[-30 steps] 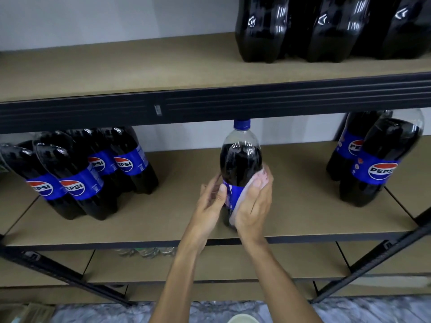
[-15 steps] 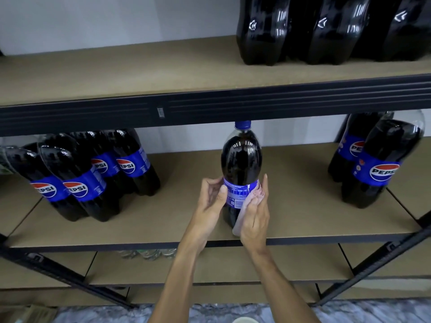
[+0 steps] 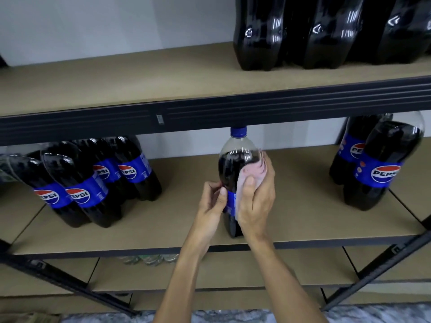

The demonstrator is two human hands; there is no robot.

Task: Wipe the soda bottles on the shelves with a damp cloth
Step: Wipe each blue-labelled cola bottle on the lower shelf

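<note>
Since half a second before, the cloth had been carried up the bottle by the right hand, from the label to the dark shoulder below the clear neck. Nearest, a lower shelf was seen beneath the forearms. Above it, the bottle was stood upright near the front edge of the middle shelf, about midway along it. The left hand was curled against the bottle's left side at the blue label, thumb laid on the label, so that the bottle was held steady. The pink cloth was pressed to the bottle's right side under the right hand, whose fingers were wrapped round it and whose thumb was laid over the cloth. The blue cap was seen just under the dark beam. Farther back on the middle shelf, the left bottles were clustered, and the right bottles were stood at the other end, both well apart from the held one. On the top shelf the top bottles were ranged at the right, their upper parts cut off by the frame, with a pale wall behind
</note>
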